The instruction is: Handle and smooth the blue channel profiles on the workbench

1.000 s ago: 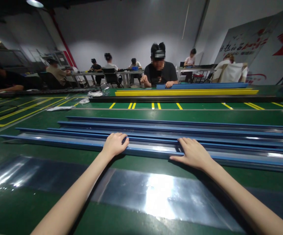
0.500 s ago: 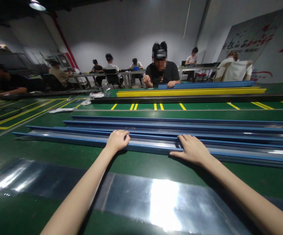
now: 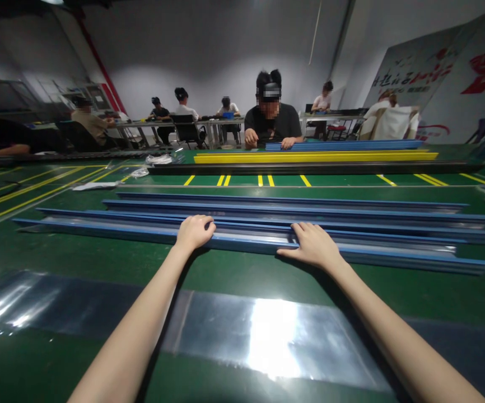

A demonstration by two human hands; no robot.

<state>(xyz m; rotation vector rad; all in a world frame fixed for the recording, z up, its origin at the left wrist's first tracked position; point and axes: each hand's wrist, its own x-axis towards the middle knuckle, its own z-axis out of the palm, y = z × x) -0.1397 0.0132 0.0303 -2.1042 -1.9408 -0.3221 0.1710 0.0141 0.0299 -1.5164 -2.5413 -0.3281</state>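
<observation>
Several long blue channel rails lie side by side across a green table (image 3: 234,271). My left hand (image 3: 195,231) curls its fingers over the near edge of the nearest blue rail (image 3: 108,230), left of centre. My right hand (image 3: 313,245) lies on the same rail further right, fingers hooked over its lip and thumb along its front face. Both forearms stretch forward over a clear plastic sheet (image 3: 267,336) spread on the table in front of me.
Beyond the blue rails lie a black rail (image 3: 309,167), a yellow rail (image 3: 313,158) and another blue rail (image 3: 343,145), where a seated person in black (image 3: 271,120) rests both hands. Other people sit at tables behind. Yellow lines mark the green surface.
The nearest blue rail has slid to the left under both hands; its right end now shows inside the picture. My hands keep the same hold on it.
</observation>
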